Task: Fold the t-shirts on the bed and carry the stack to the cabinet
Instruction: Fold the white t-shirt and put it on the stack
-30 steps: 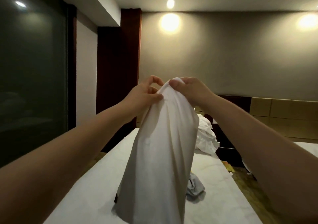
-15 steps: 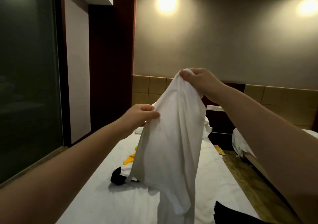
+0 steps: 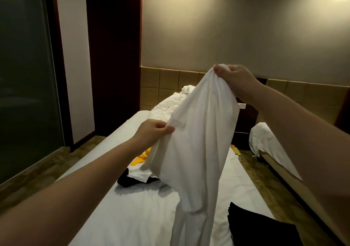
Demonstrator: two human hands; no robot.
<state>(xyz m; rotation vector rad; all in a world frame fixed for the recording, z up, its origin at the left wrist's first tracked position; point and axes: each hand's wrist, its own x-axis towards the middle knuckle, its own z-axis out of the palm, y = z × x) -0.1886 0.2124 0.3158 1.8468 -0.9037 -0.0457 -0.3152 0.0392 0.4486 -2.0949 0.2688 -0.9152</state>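
Above the bed [image 3: 121,213], the right hand [image 3: 236,79] pinches the white t-shirt [image 3: 197,141] high while the left hand [image 3: 153,132] grips its lower edge. To fold neatly, the person should find both shoulders, spread it, and lay it flat.

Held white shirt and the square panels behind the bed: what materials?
White shirt: thin soft fabric, probably cotton, matte; it drapes in loose folds. Wall panels: tan squares with seams, slight sheen; padded leatherette or tile, cannot tell.
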